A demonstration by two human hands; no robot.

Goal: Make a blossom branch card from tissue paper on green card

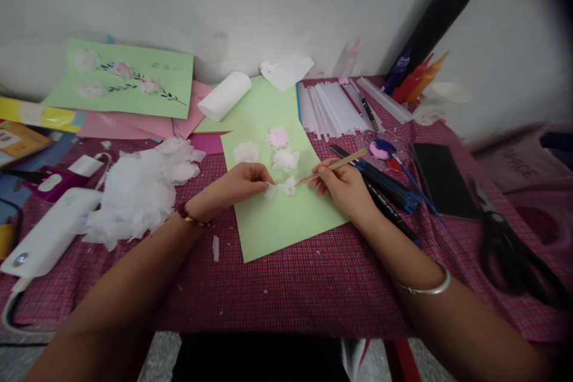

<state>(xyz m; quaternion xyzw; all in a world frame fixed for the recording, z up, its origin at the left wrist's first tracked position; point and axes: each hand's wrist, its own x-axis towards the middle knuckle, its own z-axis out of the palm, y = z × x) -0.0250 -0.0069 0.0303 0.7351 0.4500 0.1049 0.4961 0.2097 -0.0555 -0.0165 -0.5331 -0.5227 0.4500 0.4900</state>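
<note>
A light green paper sheet [268,233] lies on the cloth in front of me, bearing a pink tissue flower [278,137] and white tissue clusters, one of them a ruffled white flower [286,159]. My left hand [245,184] pinches a small piece of white tissue [270,191] just above the sheet. Beside it sits a small white tissue tuft [287,185]. My right hand [340,185] is closed around a flat wooden stick [347,160], whose tip points at the tuft; whether it touches cannot be told.
At left are a heap of tissue pieces [138,185] and a white power strip [51,233]. A finished-looking flower sheet [134,80] leans on the wall. Right are pens [389,188], a paint-dabbed palette [380,149], a black notebook [441,179] and scissors [505,250]. A paper roll [225,96] lies behind.
</note>
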